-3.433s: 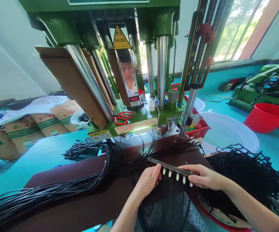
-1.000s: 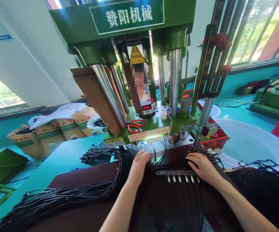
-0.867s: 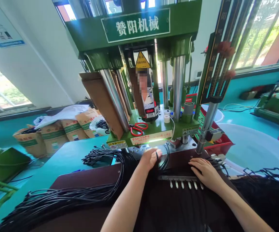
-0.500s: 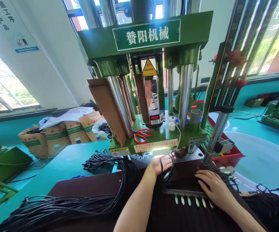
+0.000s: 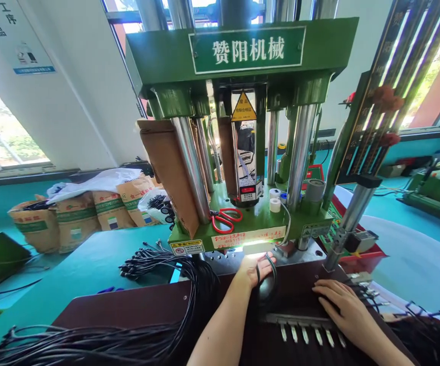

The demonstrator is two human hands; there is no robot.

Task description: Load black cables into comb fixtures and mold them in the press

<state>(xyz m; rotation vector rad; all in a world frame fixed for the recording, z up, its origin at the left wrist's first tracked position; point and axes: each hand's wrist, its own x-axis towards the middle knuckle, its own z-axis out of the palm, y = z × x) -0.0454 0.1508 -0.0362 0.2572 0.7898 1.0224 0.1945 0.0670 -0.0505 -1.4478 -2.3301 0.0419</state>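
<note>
The loop of black cables is found at the lit mouth of the green press, at the far edge of the brown desk, and is hooked by the curled fingers of the left hand. The right hand is laid flat, fingers spread, on the right end of the connector bar; nothing is gripped. Judgement: strands are best kept parallel and untwisted, and fingers kept outside the press opening.
</note>
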